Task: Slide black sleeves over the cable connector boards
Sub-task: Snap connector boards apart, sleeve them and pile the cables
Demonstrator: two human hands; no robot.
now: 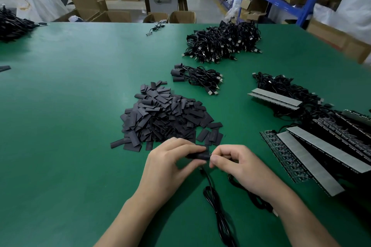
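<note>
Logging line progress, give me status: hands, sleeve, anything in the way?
Left hand pinches black sleeve. Right hand pinches connector board at sleeve's mouth, board barely showing. Cable trails toward the person. Nothing in the way.

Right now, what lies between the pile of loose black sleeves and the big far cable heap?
A small cable bundle, seen in the head view, on the green table.

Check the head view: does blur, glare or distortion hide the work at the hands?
Head view: wide-angle bend curves the table and shelves; background soft; light even, no harsh glare; soft shadows under left hand and right hand; the sleeve is sharp but too dark for detail.
</note>
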